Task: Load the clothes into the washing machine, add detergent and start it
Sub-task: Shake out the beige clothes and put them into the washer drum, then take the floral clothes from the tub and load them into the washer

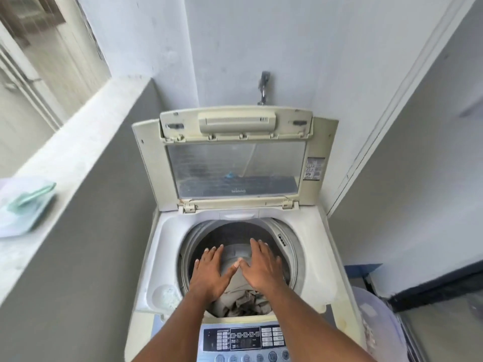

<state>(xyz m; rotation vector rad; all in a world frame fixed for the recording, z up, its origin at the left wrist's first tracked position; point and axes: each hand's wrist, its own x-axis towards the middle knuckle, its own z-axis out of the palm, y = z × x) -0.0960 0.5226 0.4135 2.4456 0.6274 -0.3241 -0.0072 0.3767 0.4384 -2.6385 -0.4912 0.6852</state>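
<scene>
A cream top-loading washing machine (167, 244) stands in front of me with its lid (235, 168) folded up against the wall. Beige and grey clothes (243, 299) lie in the drum (285, 246). My left hand (211, 273) and my right hand (261, 265) hover flat over the drum opening, fingers spread, thumbs almost touching, nothing held. The control panel (245, 340) with buttons runs along the machine's near edge. A round recess (166, 296) sits on the top deck at the front left.
A pale container with a green lid (26, 205) rests on the ledge (86, 142) to the left. A tap (264, 87) sticks out of the wall behind the machine. A translucent basket (381, 325) stands at the machine's right side.
</scene>
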